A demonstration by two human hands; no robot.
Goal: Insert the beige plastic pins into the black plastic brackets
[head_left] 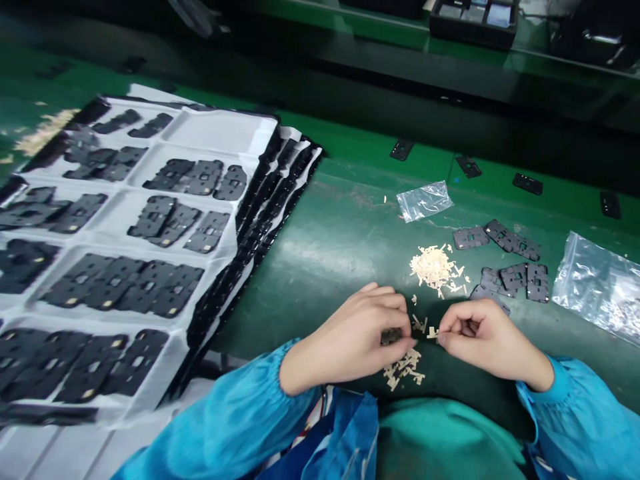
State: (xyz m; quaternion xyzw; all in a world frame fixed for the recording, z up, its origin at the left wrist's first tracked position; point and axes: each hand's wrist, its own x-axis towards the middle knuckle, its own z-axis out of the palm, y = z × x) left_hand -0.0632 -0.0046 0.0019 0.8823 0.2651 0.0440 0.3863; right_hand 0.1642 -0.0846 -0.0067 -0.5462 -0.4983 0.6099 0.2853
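Pinching a beige piece [432,333] by one end over the table [320,253], the right hand [487,343] risked dropping it: shallow grip. Piece pointed left, long axis seemingly sideways. Left hand [355,330] was clamped on a black part [391,335], axis mostly hidden.

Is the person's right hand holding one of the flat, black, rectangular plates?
No, the right hand is pinching a small, flat, cream-coloured piece instead.
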